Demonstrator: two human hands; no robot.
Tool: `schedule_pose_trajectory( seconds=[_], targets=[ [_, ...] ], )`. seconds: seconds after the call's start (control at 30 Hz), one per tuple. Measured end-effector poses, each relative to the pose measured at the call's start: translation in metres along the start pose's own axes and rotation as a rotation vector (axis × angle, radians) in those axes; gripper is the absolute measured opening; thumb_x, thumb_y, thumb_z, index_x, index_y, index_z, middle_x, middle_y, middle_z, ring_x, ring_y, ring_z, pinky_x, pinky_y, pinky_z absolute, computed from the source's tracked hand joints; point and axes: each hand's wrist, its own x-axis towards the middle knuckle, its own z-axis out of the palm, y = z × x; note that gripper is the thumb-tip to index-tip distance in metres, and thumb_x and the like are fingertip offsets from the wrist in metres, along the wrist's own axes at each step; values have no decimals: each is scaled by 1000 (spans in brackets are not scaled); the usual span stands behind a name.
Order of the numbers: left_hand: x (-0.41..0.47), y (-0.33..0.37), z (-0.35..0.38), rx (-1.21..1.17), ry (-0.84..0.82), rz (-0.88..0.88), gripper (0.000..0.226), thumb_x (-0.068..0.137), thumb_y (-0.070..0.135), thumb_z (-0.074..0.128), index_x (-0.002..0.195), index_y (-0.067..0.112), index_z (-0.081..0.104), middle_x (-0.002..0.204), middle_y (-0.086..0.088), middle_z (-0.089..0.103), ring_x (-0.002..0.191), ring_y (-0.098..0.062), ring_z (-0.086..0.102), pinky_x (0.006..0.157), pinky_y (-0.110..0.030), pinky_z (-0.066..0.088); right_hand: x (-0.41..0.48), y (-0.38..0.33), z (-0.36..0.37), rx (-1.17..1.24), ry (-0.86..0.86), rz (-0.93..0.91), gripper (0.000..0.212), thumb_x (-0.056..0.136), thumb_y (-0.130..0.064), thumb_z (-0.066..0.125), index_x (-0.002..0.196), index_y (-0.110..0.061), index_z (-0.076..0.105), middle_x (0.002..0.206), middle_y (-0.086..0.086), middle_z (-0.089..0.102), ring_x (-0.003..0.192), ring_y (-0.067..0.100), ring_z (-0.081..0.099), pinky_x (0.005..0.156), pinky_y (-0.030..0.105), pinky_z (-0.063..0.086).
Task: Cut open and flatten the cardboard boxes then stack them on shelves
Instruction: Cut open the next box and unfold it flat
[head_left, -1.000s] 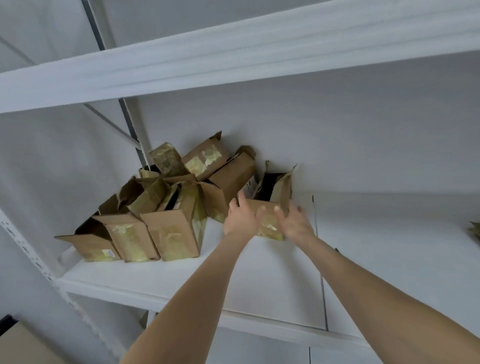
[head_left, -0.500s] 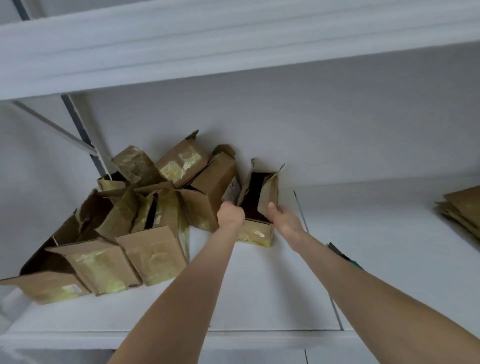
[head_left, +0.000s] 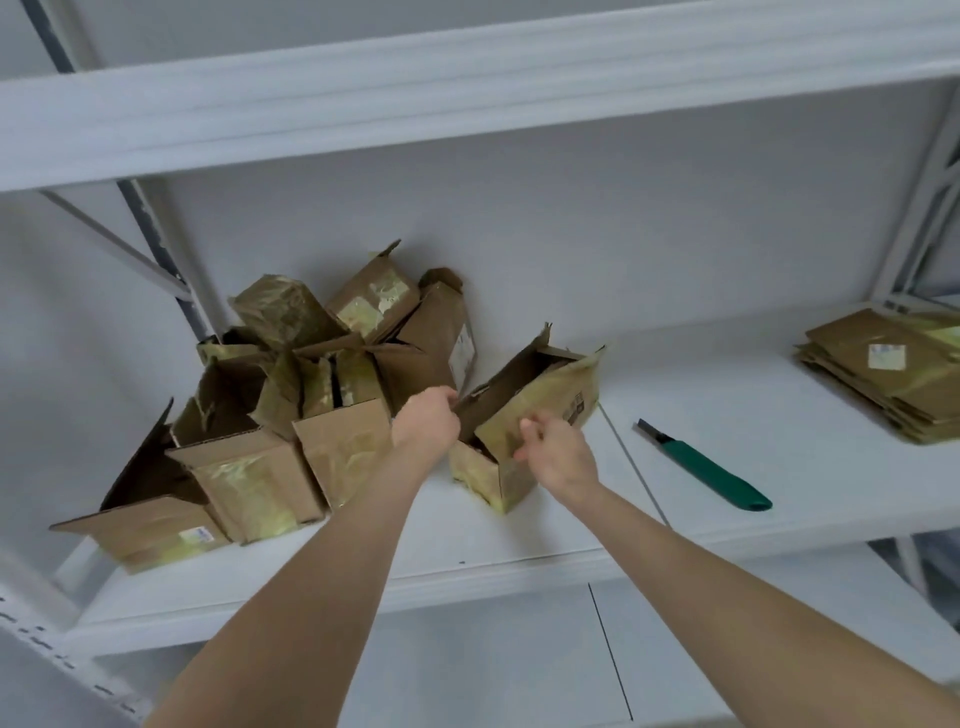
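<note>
A small brown cardboard box (head_left: 540, 405) with tape on it stands on the white shelf (head_left: 727, 395), its top flaps open and leaning right. My left hand (head_left: 427, 422) grips the edge of its left flap. My right hand (head_left: 558, 452) holds the near flap, fingers curled on the cardboard. To the left lies a heap of several opened cardboard boxes (head_left: 291, 415). A stack of flattened boxes (head_left: 893, 374) lies at the shelf's right end. A green-handled cutter (head_left: 706, 467) lies on the shelf, right of my right hand.
An upper shelf beam (head_left: 467, 83) runs overhead. The white wall stands just behind the boxes. A shelf upright (head_left: 930, 171) rises at the right. A lower shelf (head_left: 519, 670) shows beneath my forearms.
Both hands took hold of the box's flaps and pulled it forward and right, away from the heap. The view shifted right, bringing the cutter and flattened stack into sight.
</note>
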Motion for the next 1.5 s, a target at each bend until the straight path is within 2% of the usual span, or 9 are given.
schedule_pose_trajectory(
  seconds=[0.2,0.4,0.5,0.6,0.73,0.93,1.1,1.3,1.5],
  targets=[
    [-30,56,13,346,119,446,47,92,13,50,139,13,47,135,-6,48,125,-24,46,90,-37,49,4,17,-27,-97,36,61,40,99,-29,47,136,-15,45,127,14,56,115,35,55,94,42,48],
    [-28,89,63,643,-32,228,77,95,31,54,152,4,10,156,-20,20,145,-34,20,116,-47,24,13,50,-60,-180,2,38,55,96,-27,56,146,-20,34,138,12,40,127,30,43,100,42,43],
    [-18,85,69,741,-70,140,97,90,40,62,153,5,-2,156,-21,19,144,-35,23,115,-51,26,18,68,-72,-199,-7,27,59,95,-26,58,147,-19,30,141,11,38,129,28,41,100,38,41],
    [-16,82,73,683,-14,91,95,86,40,69,153,4,11,144,-15,35,134,-29,37,107,-42,38,24,78,-80,-194,-17,31,61,96,-25,58,148,-17,28,144,12,36,132,30,38,104,38,39],
    [-17,88,67,514,124,130,44,91,26,65,128,13,44,122,-6,52,111,-23,53,81,-32,49,32,86,-90,-95,3,67,68,96,-31,58,152,-16,22,150,14,31,136,32,36,108,43,36],
    [-28,75,42,503,134,213,29,85,12,64,106,19,45,94,0,53,74,-20,53,56,-31,39,61,82,-124,167,228,85,72,94,-53,48,151,-15,27,152,13,29,130,35,45,104,47,41],
    [-36,50,38,377,251,323,21,84,-4,55,93,15,54,80,-2,58,64,-27,55,49,-28,34,66,65,-127,33,-42,151,88,83,-64,61,148,-11,32,147,12,39,130,33,46,100,41,42],
    [-41,44,23,191,211,323,10,92,12,58,101,13,62,93,1,66,90,-20,57,73,-29,34,53,57,-108,-201,-140,139,27,93,-39,55,94,-11,55,100,8,63,87,26,59,71,31,45],
    [-33,21,19,242,335,273,24,90,18,64,114,19,66,108,-1,65,112,-23,53,107,-37,27,66,65,-116,314,-31,324,24,94,-7,39,103,-1,60,105,21,65,82,38,68,77,46,60]
  ],
)
